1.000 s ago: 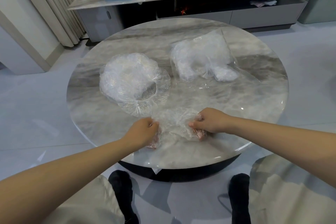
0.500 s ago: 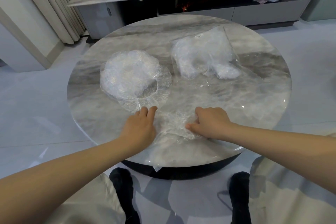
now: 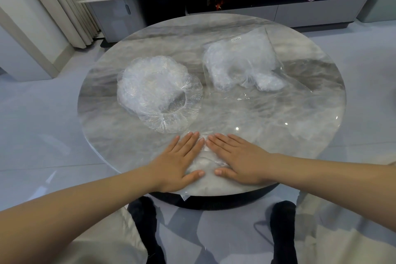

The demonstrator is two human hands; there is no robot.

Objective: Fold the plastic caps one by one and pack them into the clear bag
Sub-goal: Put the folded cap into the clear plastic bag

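Both hands, left (image 3: 179, 162) and right (image 3: 237, 159), lay flat with straight fingers, each grip wide, pressing a folded plastic cap (image 3: 204, 164) onto the counter (image 3: 300, 118) near its front edge; the clear bag (image 3: 240, 64) sat behind.

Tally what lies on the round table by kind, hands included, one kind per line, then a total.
Hands pressing flat: 2, the left hand and the right hand
Cap under the hands: 1
Pile of unfolded caps: 1 (caps within it cannot be counted)
Clear bag holding folded caps: 1
Total: 5
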